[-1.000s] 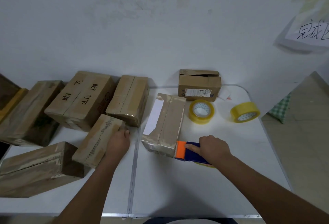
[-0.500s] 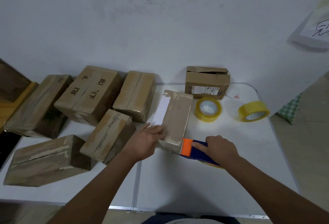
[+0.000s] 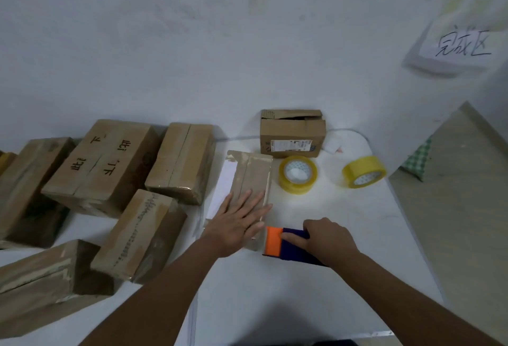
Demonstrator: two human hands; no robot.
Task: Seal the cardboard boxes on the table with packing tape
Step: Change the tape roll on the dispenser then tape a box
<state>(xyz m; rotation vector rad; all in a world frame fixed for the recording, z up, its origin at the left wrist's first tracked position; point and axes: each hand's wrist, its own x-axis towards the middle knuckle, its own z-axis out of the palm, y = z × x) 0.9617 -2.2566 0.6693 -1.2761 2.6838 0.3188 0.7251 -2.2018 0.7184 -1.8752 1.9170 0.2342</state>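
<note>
Left hand [image 3: 238, 227] pressed flat on top of the long cardboard box [image 3: 251, 180], fingers [image 3: 243, 200] straight and spread wide. Right hand [image 3: 328, 238] just right of that box's near end, fingers curled round a tape dispenser [image 3: 286, 244], blue-bodied with an orange front touching the box's near right corner. Box lying on the white surface [image 3: 316, 290], glossy tape along its top. Two yellow tape rolls right of the box: the near roll [image 3: 298, 174] just beside it, the far roll [image 3: 364, 171] well apart. Small open box [image 3: 292, 134] behind the rolls, against the wall. Sealed boxes [image 3: 118, 164] grouped left of the long box.
</note>
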